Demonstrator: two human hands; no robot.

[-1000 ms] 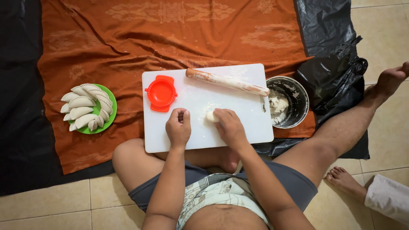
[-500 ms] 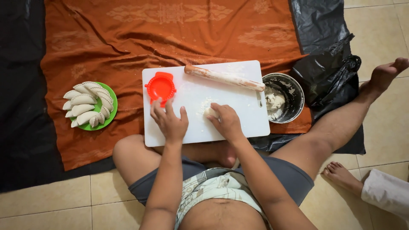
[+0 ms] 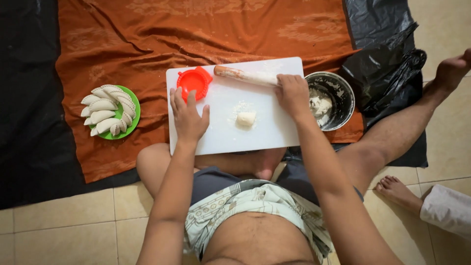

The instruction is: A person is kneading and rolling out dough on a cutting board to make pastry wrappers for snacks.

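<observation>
Gripping a floury wooden rolling pin (image 3: pixel 245 76), right hand (image 3: pixel 293 93); left hand (image 3: pixel 188 117) spread flat on smooth white board (image 3: pixel 265 135).

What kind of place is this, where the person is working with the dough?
Probably a home floor used as a cooking spot. The person sits on beige floor tiles, with an orange patterned cloth spread under a white rectangular cutting board, and a round green plate of folded white dumplings beside it.
</observation>
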